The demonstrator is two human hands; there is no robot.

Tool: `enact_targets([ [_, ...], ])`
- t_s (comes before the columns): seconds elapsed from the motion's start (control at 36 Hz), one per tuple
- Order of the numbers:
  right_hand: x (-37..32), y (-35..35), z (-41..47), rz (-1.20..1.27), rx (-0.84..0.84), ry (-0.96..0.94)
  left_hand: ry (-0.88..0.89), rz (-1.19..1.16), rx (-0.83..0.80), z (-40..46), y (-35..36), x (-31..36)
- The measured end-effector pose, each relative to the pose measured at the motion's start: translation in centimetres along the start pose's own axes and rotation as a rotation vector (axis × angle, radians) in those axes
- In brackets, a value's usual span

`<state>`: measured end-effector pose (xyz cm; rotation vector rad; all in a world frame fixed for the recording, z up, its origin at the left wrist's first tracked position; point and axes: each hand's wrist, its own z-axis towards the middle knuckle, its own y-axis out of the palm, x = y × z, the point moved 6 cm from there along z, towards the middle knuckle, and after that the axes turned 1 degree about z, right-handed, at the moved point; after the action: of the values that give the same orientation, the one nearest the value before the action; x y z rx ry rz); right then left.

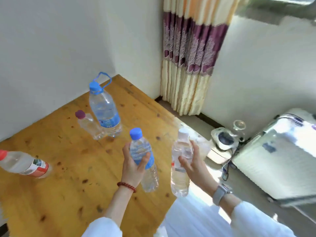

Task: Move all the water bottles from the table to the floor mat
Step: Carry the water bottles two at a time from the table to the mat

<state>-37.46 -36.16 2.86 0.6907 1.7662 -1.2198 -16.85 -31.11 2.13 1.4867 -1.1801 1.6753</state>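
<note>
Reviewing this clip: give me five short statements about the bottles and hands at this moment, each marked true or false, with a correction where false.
1. The left hand holds a blue-capped bottle. True.
2. The right hand is empty. False: it grips a white-capped bottle.
3. The big handled bottle stands upright on the table. True.
4. The red-capped bottle is lying on the floor. False: it is on the table, at its left edge.
5. Only one bottle is left on the table. False: three remain, the handled one, the red-capped one and a purple-capped bottle.
</note>
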Motion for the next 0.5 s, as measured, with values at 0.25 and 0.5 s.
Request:
enact_targets([
  [0.25,12.0,-22.6,-20.3,-0.049,0.418,0.229,0.194,0.052,-0.418,-14.1,26.8,10.2],
  [0.5,22.1,-38.2,-42.2,0.017,0.881,0.53,0.348,0.168,-1.0,-32.5,51.2,15.2],
])
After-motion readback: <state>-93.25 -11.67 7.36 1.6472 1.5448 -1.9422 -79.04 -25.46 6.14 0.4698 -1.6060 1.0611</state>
